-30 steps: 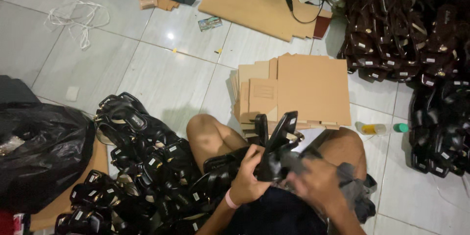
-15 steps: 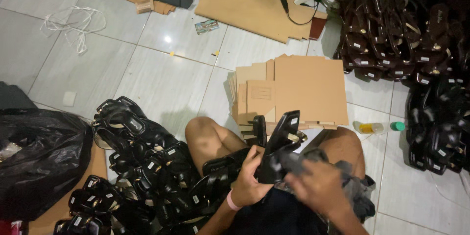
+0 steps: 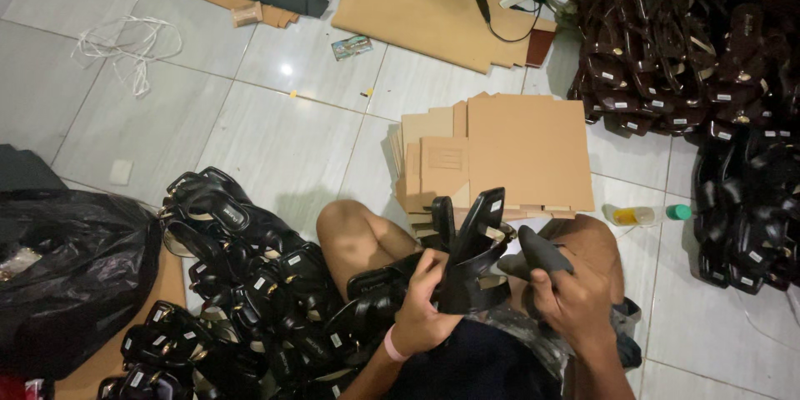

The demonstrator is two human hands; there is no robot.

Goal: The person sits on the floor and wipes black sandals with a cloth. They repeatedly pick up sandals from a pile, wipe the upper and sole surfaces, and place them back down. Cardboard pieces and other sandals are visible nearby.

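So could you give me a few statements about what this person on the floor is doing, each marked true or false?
1. The left hand grips a black sandal. True.
2. The right hand is empty. False: it holds a dark piece.
3. Flat cardboard pieces lie stacked on the tiled floor ahead of the knees. True.
4. The heap of black sandals lies on the person's right. False: it lies on the left.
5. A small bottle stands upright. False: it lies on its side.
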